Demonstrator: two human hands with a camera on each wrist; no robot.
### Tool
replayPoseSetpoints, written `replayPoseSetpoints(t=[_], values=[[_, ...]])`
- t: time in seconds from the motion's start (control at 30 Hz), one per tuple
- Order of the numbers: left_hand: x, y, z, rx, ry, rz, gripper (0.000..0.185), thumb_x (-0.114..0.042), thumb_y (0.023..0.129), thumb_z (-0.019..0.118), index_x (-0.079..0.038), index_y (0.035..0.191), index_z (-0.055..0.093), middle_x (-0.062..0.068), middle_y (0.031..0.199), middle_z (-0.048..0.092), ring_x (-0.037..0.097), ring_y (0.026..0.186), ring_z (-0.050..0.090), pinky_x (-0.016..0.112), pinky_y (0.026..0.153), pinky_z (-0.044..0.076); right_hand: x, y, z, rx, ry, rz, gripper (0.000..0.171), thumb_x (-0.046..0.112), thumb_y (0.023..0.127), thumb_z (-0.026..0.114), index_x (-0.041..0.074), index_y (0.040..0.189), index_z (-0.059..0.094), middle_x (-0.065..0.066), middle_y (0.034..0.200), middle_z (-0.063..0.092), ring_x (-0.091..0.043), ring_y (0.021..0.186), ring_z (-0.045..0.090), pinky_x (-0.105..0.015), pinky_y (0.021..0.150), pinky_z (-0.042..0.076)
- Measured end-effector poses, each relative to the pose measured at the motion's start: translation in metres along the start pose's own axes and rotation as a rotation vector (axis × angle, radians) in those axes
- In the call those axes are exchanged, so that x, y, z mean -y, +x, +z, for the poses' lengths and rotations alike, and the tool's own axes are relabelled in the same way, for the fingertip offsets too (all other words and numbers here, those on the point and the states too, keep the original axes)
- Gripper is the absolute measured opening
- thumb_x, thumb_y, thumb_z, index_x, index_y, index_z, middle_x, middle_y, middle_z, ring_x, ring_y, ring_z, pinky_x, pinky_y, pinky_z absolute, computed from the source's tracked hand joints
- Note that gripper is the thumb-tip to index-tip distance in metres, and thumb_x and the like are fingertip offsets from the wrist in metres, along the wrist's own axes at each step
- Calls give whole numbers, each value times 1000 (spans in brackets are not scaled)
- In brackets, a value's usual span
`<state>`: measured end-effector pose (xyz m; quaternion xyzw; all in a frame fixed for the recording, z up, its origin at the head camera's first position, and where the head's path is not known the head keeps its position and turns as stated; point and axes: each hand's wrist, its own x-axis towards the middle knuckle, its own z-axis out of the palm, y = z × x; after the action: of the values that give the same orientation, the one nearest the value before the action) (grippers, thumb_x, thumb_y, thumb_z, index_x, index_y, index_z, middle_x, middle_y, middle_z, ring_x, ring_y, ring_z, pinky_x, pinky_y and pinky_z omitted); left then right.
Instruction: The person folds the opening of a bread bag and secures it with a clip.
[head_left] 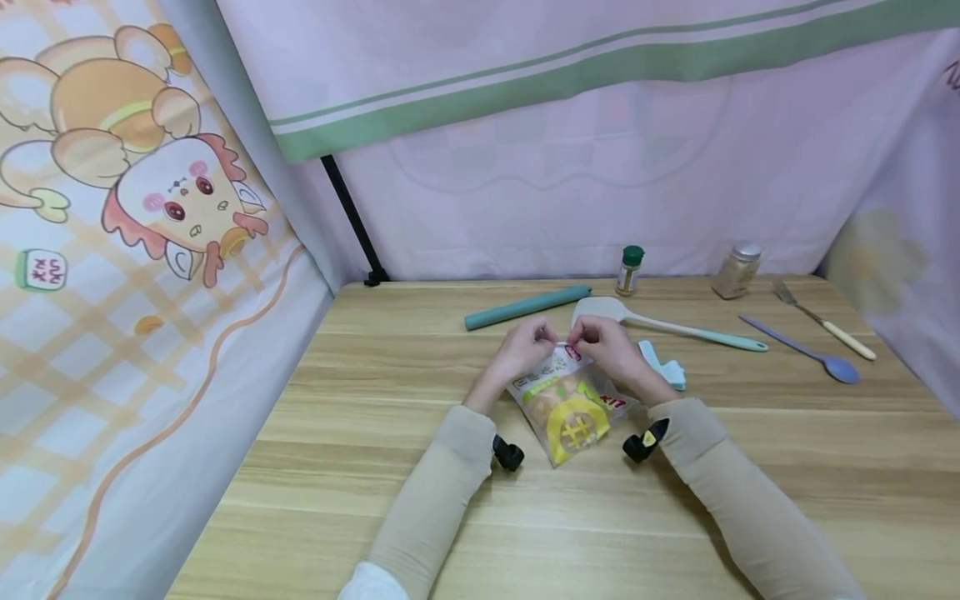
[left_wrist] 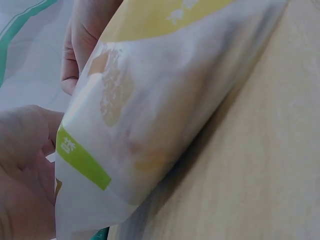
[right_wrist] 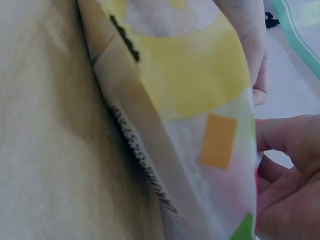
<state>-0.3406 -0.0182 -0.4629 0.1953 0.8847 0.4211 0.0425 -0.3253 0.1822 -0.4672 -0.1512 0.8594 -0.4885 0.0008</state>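
Both hands are at the top edge of a printed plastic food bag (head_left: 576, 408), which stands tilted on the wooden table with yellowish pieces showing through. My left hand (head_left: 527, 346) pinches the upper edge on the left. Close beside it, my right hand (head_left: 609, 343) pinches the same edge on the right. In the left wrist view the bag (left_wrist: 145, 115) fills the middle, with the left hand (left_wrist: 25, 170) at its side. From the right wrist, the bag's yellow print (right_wrist: 200, 70) and the right hand (right_wrist: 290, 175) appear. Whether the edge is torn cannot be made out.
Behind the hands lie a teal stick (head_left: 527, 307) and a spatula (head_left: 675, 327). A light blue cloth-like piece (head_left: 663, 367) is by the right wrist. Further right are a blue spoon (head_left: 806, 350), a fork (head_left: 828, 323), a green-capped bottle (head_left: 629, 271) and a jar (head_left: 737, 272).
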Motion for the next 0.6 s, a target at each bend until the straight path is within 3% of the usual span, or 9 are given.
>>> replayPoseSetpoints(t=[0.17,0.3,0.6], values=[[-1,0,1,5,7,-23,8,-21,101,65,-13,102,67,7,107,73,18,94,63,30,81,50,2,-1,1,-10,-19,9,14,-5,100,59,3,95,70,-16,97,73,-13,80,59,-24,66,46],[-2,0,2,3,-9,-51,13,-26,102,68,-13,105,68,7,110,73,18,99,64,31,86,51,2,-1,0,-11,-29,15,15,-5,99,58,3,95,70,-16,98,73,-14,80,58,-25,64,45],[-1,0,2,18,-74,-80,18,-16,100,70,-14,117,69,9,114,74,21,103,69,31,87,54,-1,1,-6,56,-26,69,10,11,103,61,9,101,70,-14,106,73,-19,82,62,-29,64,50]])
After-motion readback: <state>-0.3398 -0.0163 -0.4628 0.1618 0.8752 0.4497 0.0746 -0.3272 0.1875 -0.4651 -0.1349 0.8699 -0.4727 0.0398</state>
